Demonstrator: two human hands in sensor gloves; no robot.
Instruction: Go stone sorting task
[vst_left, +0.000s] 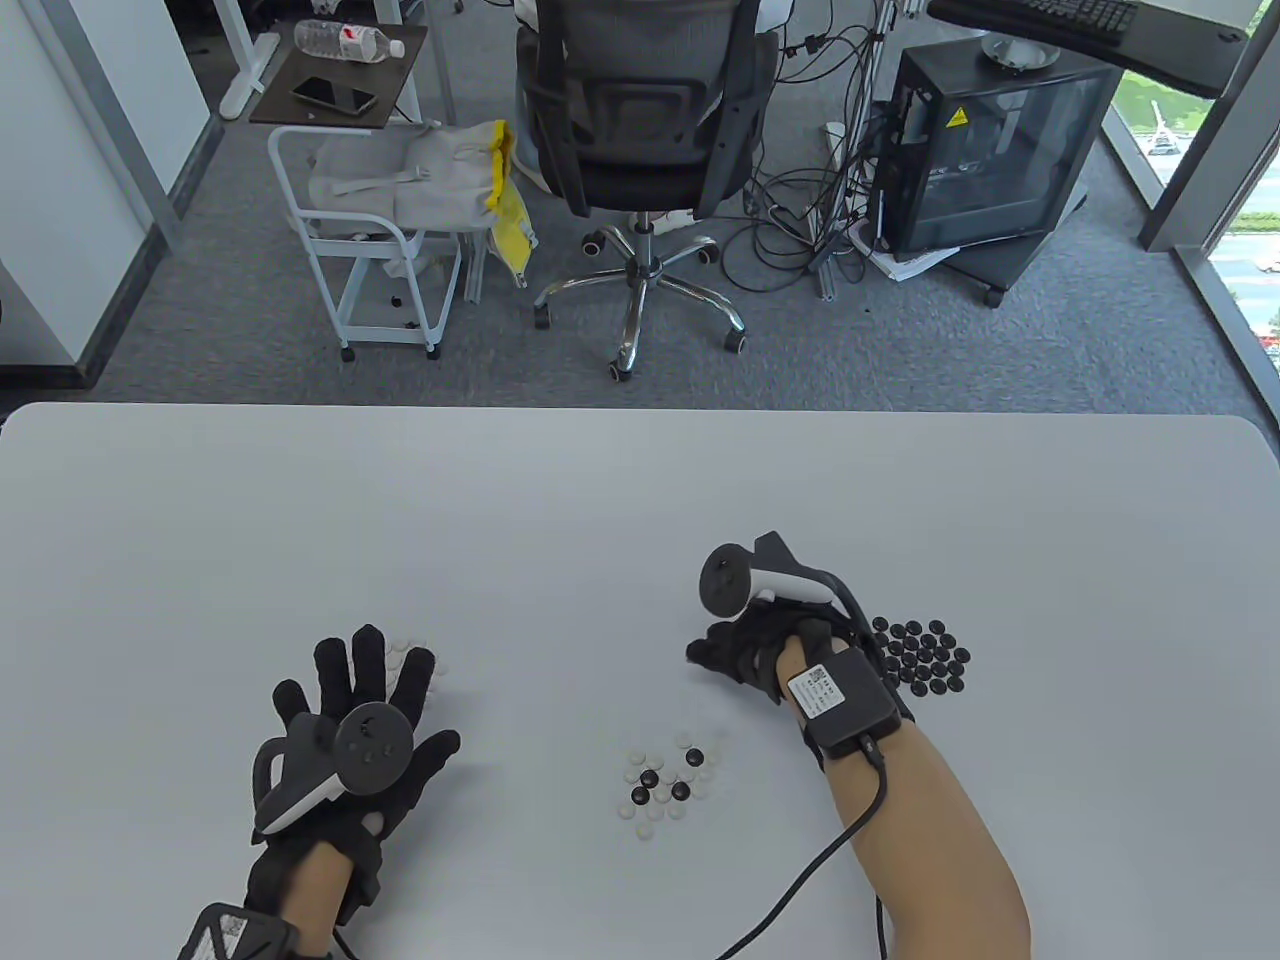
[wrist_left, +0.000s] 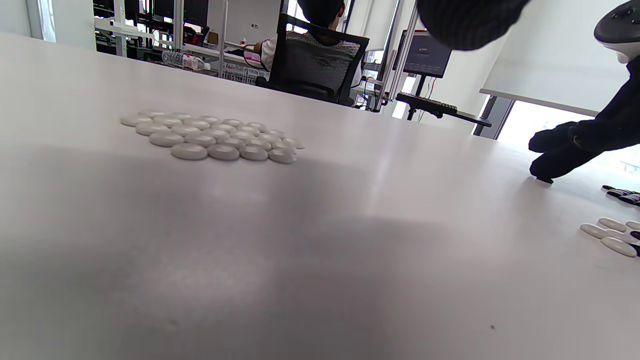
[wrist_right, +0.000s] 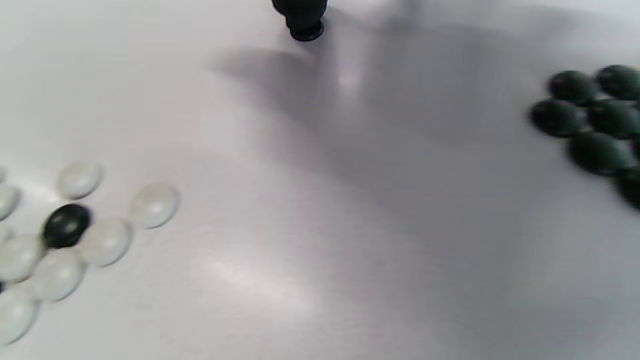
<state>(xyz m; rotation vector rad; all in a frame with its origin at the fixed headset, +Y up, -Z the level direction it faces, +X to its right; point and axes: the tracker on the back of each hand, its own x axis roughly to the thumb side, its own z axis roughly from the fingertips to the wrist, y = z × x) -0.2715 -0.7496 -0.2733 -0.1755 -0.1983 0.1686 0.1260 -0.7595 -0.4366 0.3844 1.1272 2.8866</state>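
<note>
My left hand lies flat with its fingers spread, their tips over a pile of white stones, which also shows in the left wrist view. My right hand has its fingers curled, and one fingertip presses a black stone on the table. A pile of black stones lies just right of that hand and shows in the right wrist view. A mixed heap of white and black stones lies between the hands, nearer the front edge.
The white table stretches far beyond the hands. A cable runs from my right wrist unit to the front edge. An office chair, a cart and a PC case stand on the floor beyond.
</note>
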